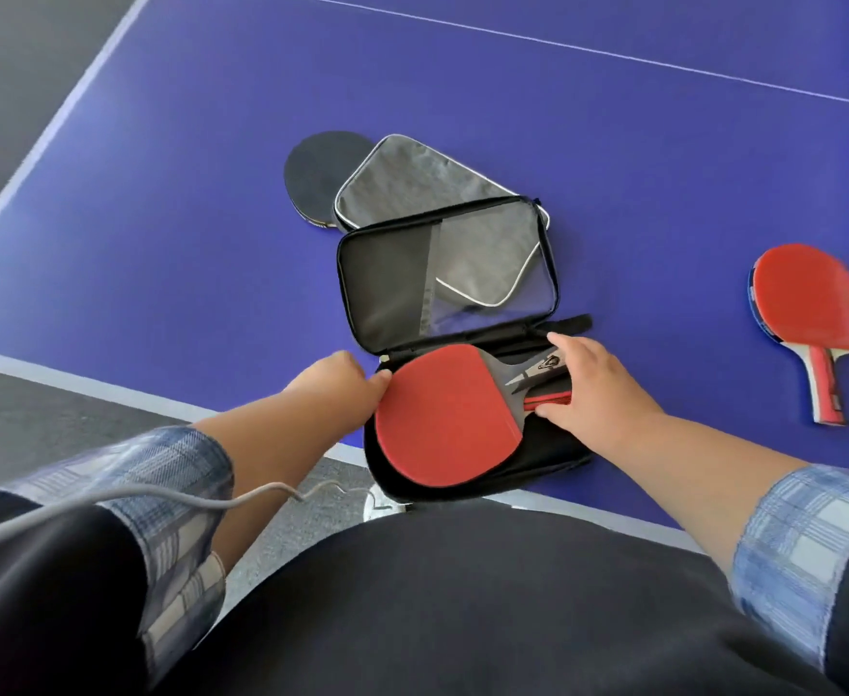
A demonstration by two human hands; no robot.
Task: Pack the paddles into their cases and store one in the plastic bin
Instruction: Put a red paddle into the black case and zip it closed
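An open black zip case point(387, 288) lies at the near edge of the blue table. A red paddle point(442, 419) rests in its lower half. My right hand point(593, 384) grips that paddle's handle. My left hand point(342, 381) touches the case's left rim beside the blade. A grey case point(402, 183) lies behind the black one, partly under its lid. A black-faced paddle point(312, 173) sticks out from beneath the grey case. A second red paddle point(809, 313) lies alone to the right. No plastic bin is in view.
The blue table point(613, 143) has white lines and a near edge running under the black case, which overhangs it slightly. Grey floor point(20, 67) shows to the left. A grey cable point(161, 494) crosses my left sleeve.
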